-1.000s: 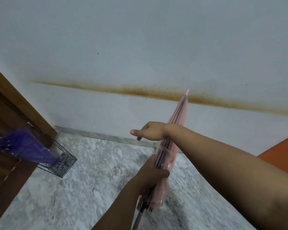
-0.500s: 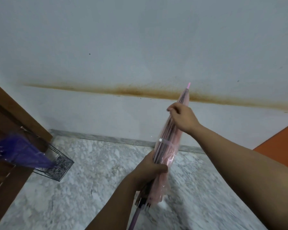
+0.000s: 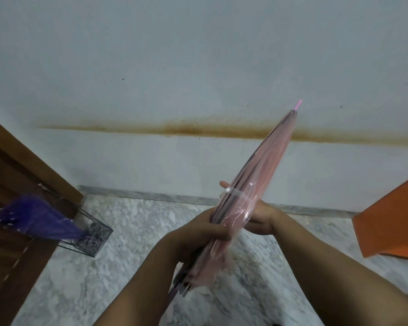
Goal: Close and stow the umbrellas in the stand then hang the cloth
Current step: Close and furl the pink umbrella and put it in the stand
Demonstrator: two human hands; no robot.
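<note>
A closed pink umbrella (image 3: 264, 161) slants up to the right in front of me, its tip toward the wall and a white-buttoned strap around its middle. My left hand (image 3: 198, 234) grips its lower canopy just above the rib ends. My right hand (image 3: 260, 216) lies behind the umbrella at the strap, one fingertip showing past its far side. A purple umbrella (image 3: 40, 217) stands tip-down in the wire stand (image 3: 92, 236) at the left. No cloth is in view.
A brown wooden door (image 3: 7, 175) stands at the left behind the stand. An orange box-like object (image 3: 391, 217) juts in at the right. The floor is grey-white marble, and a stained white wall lies ahead.
My right hand has slid from the upper canopy down to the strap, behind the umbrella. The umbrella has tilted further to the right. My left hand keeps its grip.
</note>
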